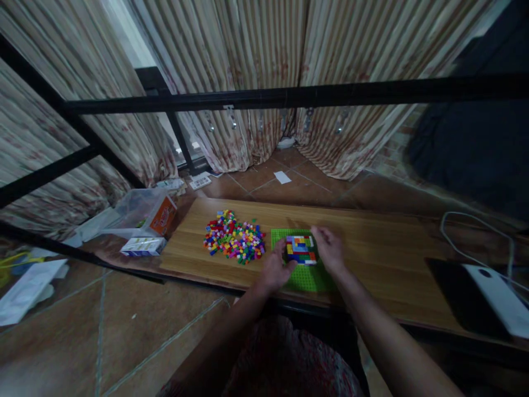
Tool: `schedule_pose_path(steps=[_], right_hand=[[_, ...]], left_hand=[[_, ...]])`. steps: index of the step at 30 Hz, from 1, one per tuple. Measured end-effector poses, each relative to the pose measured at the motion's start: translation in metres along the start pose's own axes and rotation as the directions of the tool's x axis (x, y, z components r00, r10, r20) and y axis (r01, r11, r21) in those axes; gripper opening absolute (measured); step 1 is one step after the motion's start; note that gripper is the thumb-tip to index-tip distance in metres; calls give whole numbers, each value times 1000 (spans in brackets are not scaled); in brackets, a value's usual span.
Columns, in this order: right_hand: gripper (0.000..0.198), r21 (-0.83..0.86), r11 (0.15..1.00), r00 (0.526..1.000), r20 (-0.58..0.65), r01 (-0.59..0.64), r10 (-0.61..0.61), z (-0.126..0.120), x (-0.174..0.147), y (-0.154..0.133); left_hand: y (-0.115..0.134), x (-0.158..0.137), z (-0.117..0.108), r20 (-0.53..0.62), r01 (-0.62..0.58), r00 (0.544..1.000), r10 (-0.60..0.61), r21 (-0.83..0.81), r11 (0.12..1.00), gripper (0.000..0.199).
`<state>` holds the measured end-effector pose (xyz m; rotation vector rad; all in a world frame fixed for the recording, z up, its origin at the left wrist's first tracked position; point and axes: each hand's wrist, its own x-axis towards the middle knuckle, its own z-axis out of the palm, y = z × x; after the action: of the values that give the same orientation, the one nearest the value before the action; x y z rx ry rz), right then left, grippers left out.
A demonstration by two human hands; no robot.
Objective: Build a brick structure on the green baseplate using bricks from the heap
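A green studded baseplate lies on the wooden tabletop. On it stands a low, roughly square build of colourful toy bricks. My left hand is at the left side of the build, its thumb apart from the fingers and nothing visible in it. At the build's upper right corner, my right hand has its fingers curled together. Whatever they may pinch is hidden or too small to name. Left of the baseplate spreads a heap of loose toy bricks in many colours.
Beyond the left end of the wooden table are a clear plastic box with an orange label and a small white-and-blue carton. A black-and-white flat object and a white cable lie at the right. A black metal rail crosses behind.
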<state>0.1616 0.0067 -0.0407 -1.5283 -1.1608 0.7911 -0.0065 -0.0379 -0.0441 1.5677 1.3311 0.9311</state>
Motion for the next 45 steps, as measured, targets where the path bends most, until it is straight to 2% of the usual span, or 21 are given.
schedule_pose_path(steps=[4, 8, 11, 13, 15, 17, 19, 21, 24, 27, 31, 37, 41, 45], right_hand=[[56, 52, 999, 1000, -31, 0, 2, -4, -27, 20], [59, -80, 993, 990, -97, 91, -99, 1, -41, 28], [67, -212, 957, 975, -55, 198, -214, 5, -44, 29], [69, -278, 929, 966, -14, 244, -258, 6, -44, 29], [68, -319, 909, 959, -1, 267, -282, 6, -45, 30], [68, -336, 901, 957, -2, 274, -291, 6, -45, 31], [69, -346, 901, 960, -4, 262, -281, 6, -46, 31], [70, -356, 902, 965, -6, 244, -263, 5, -46, 30], [72, -374, 897, 967, 3, 237, -254, 5, -47, 29], [72, -387, 895, 972, 11, 220, -234, 4, -47, 31], [72, -392, 898, 977, 10, 199, -212, 4, -46, 35], [70, -382, 903, 978, 10, 196, -208, 3, -47, 30], [71, -393, 904, 983, -7, 166, -183, 3, -48, 27], [71, -390, 909, 986, -15, 147, -166, 3, -48, 27]], left_hand=[[1, 5, 1, 40, -21, 999, 20, 28, 999, 75], [2, 9, 2, 44, -65, 997, 64, 32, 997, 75], [1, 2, 0, 21, -50, 999, 49, 8, 999, 72], [0, -5, -8, -34, -38, 999, 39, 20, 999, 65], [-3, -11, -25, -124, -31, 992, 36, 39, 999, 56], [-7, -17, -52, -257, -12, 966, 25, 53, 999, 44], [-15, -23, -85, -418, 36, 908, -4, 68, 997, 33], [-23, -30, -118, -531, 101, 847, -43, 81, 992, 33], [-36, -41, -155, -620, 196, 782, -61, 152, 969, 26], [-46, -45, -175, -652, 289, 757, -42, 277, 916, 23], [-52, -25, -196, -637, 365, 771, -4, 435, 823, 26], [-50, 16, -233, -559, 354, 829, -12, 509, 785, 29], [-48, 15, -223, -516, 319, 856, 3, 532, 784, 24], [-50, -5, -194, -382, 165, 920, 92, 590, 791, 23]])
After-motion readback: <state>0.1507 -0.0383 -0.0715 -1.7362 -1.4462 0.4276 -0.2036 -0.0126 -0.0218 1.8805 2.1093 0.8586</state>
